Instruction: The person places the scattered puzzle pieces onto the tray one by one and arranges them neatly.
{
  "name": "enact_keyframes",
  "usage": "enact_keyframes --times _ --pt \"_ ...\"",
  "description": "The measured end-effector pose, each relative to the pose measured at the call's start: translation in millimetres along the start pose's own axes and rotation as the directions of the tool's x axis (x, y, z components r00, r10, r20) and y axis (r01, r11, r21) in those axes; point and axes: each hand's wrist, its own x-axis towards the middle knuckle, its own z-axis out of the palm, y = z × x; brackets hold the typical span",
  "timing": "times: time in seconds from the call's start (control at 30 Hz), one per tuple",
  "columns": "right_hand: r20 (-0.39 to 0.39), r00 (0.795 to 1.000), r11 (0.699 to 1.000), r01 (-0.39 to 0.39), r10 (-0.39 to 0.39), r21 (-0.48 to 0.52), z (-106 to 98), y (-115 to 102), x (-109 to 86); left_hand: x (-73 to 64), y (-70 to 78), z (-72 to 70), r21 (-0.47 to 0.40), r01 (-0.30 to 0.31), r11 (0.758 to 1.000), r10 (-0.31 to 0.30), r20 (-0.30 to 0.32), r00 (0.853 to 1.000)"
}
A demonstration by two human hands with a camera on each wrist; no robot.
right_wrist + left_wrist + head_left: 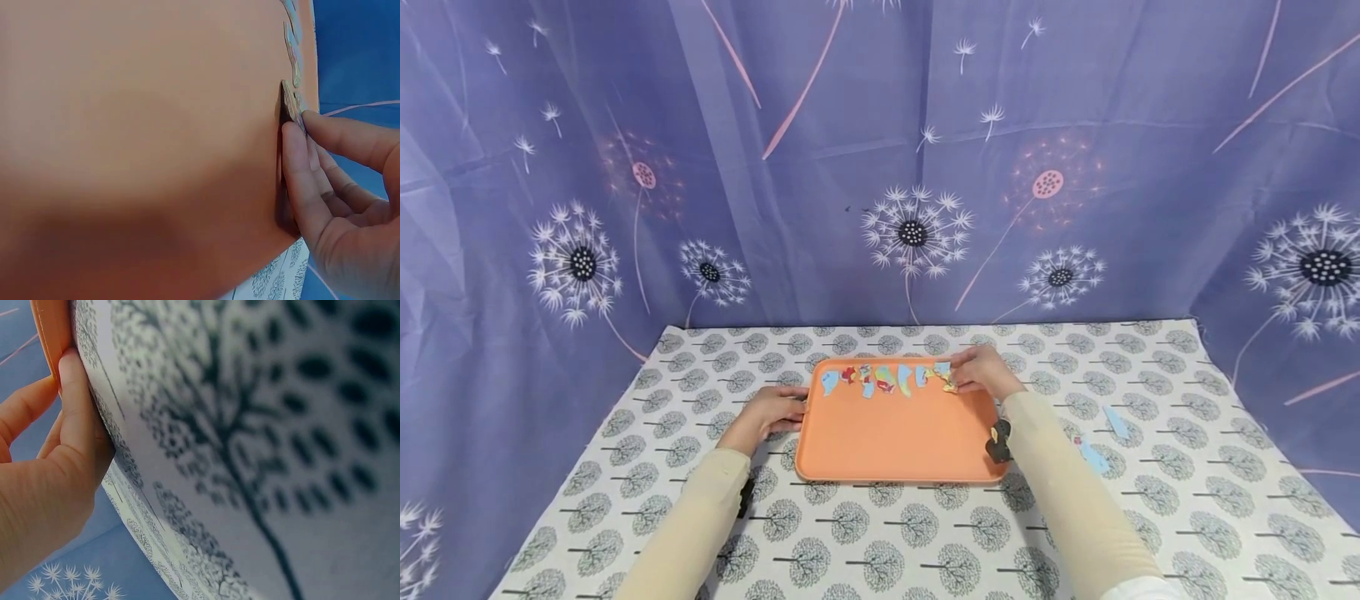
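Note:
An orange tray (895, 442) lies on the patterned cloth, with a row of small puzzle pieces (883, 379) along its far side, light blue with red, yellow and green. My left hand (772, 410) holds the tray's left edge; in the left wrist view its thumb and finger meet at the orange rim (53, 337). At the tray's far right corner, my right hand (985, 371) pinches a puzzle piece (951, 387) at the right end of the row. The right wrist view shows this piece (288, 103) tilted between thumb and fingertip, near the tray's surface.
Right of the tray, beside my right forearm, loose light blue pieces (1093, 457) lie on the tree-print cloth (865, 533). A further narrow blue piece (1117, 422) is farther right. Purple dandelion curtains (820, 208) stand behind and at both sides.

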Motion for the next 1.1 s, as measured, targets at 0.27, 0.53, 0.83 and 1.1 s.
enact_keyframes --times 0.27,0.53,0.83,1.1 --pt "-0.085 0.996 0.998 -0.014 0.009 -0.057 5 -5 -0.7 1.7 0.3 -0.6 0.004 -0.005 1.0 0.005 0.0 1.0" --pt "-0.13 0.991 0.988 -0.014 -0.007 -0.157 7 -5 -1.3 -1.7 1.4 1.0 0.002 0.0 1.0 0.0 0.007 1.0" --pt "-0.048 0.991 0.989 0.121 -0.125 -0.084 -5 -2 -5.0 -2.0 0.7 0.6 -0.005 -0.003 1.0 0.003 -0.005 1.0" --pt "0.014 0.976 0.976 0.216 -0.215 -0.026 -26 4 -17.1 -2.3 1.7 0.4 0.008 -0.001 1.0 0.001 -0.01 1.0"
